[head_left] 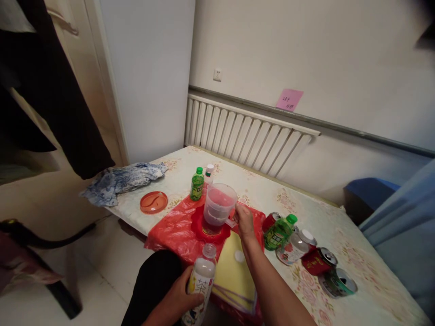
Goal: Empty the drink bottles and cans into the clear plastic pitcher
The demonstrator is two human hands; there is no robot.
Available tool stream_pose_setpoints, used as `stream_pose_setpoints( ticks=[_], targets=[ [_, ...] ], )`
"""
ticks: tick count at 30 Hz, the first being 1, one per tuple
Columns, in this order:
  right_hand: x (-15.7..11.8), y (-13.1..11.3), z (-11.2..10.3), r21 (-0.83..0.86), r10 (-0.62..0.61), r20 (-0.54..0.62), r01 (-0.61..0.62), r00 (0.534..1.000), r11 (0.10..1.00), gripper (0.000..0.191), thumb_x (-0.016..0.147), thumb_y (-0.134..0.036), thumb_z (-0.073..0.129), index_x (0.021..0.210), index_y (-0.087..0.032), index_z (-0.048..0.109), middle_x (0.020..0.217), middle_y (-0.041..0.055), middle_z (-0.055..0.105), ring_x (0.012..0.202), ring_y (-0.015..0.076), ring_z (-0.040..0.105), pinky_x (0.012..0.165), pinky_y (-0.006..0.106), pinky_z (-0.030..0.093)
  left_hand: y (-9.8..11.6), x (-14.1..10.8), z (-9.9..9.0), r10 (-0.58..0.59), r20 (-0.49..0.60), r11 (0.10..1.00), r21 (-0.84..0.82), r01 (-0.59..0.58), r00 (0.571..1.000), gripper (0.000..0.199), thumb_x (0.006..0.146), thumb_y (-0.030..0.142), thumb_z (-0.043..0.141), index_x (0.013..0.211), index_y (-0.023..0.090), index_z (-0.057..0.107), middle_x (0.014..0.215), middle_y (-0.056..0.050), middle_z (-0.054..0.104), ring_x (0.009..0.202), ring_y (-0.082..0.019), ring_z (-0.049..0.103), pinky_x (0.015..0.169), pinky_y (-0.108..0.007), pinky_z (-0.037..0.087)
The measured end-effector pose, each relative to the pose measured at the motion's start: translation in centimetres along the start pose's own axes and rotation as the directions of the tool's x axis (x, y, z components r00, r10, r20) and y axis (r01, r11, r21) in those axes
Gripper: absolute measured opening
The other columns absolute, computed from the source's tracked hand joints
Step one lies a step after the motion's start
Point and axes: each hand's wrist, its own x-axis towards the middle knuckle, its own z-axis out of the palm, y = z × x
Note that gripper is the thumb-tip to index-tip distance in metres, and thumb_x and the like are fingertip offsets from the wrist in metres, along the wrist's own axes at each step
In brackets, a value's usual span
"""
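Observation:
My left hand (183, 292) is wrapped round a clear bottle (204, 271) with a white label; its mouth is uncapped. My right hand (244, 219) grips the handle of a translucent plastic jug (219, 203), which appears upright over a red scalloped dish (195, 222). Whether the jug touches the dish, I cannot tell. Beneath the dish lies a red plastic sheet (166, 231). A yellow folder or pad (233, 271) lies between my forearms. Behind the jug stand a green bottle (197, 184) and a clear bottle with a white cap (210, 173).
Right of my arm are a green bottle (278, 233), a clear capped bottle (294, 246), a red can (317, 261) and a green can (340, 283). At left lie an orange round dish (154, 202) and a blue-white cloth (125, 181). A radiator (238, 131) lines the wall.

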Motion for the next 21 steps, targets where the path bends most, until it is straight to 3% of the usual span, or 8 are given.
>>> stream_pose_setpoints(
  ticks=[5, 9, 16, 21],
  targets=[
    [-0.1, -1.6, 0.7, 0.061, 0.056, -0.141, -0.047, 0.988, 0.997, 0.043, 0.081, -0.054, 0.048, 0.052, -0.024, 0.04, 0.044, -0.0067, 0.041, 0.047, 0.0124, 0.039, 0.05, 0.025, 0.035, 0.4, -0.5, -0.6, 0.011, -0.029, 1.0, 0.003, -0.011, 1.0, 0.062, 0.059, 0.019, 0.063, 0.12, 0.016, 0.052, 0.106, -0.006, 0.068, 0.1, -0.028, 0.06, 0.086, -0.035, 0.047],
    [0.3, -3.7, -0.8, 0.077, 0.048, -0.177, -0.034, 0.983, 0.996, 0.042, 0.082, -0.052, 0.05, 0.053, -0.024, 0.042, 0.045, -0.0066, 0.041, 0.047, 0.012, 0.039, 0.052, 0.025, 0.035, 0.7, -0.6, -0.9, 0.016, -0.06, 1.0, 0.024, -0.014, 0.998, 0.064, 0.059, 0.018, 0.062, 0.122, 0.017, 0.05, 0.108, -0.006, 0.068, 0.102, -0.028, 0.061, 0.087, -0.035, 0.047],
    [-0.8, -9.3, -6.5, 0.028, -0.049, -0.133, 0.053, 0.99, 0.998, 0.042, 0.081, -0.049, 0.057, 0.051, -0.022, 0.045, 0.045, -0.0061, 0.042, 0.047, 0.0111, 0.039, 0.051, 0.025, 0.033, 2.1, -1.0, 0.3, 0.076, -0.087, 0.994, 0.089, -0.068, 0.993, 0.065, 0.058, 0.017, 0.065, 0.121, 0.018, 0.051, 0.11, -0.005, 0.068, 0.105, -0.028, 0.059, 0.089, -0.035, 0.047],
    [-2.8, -11.3, -11.4, -0.066, -0.03, -0.072, 0.025, 0.997, 0.997, 0.044, 0.08, -0.049, 0.059, 0.049, -0.021, 0.046, 0.043, -0.0052, 0.043, 0.045, 0.0112, 0.039, 0.049, 0.025, 0.032, 2.8, -1.1, 1.4, 0.13, -0.104, 0.983, 0.141, -0.115, 0.986, 0.067, 0.057, 0.014, 0.065, 0.122, 0.016, 0.051, 0.113, -0.006, 0.066, 0.105, -0.027, 0.06, 0.088, -0.032, 0.048]
  ],
)
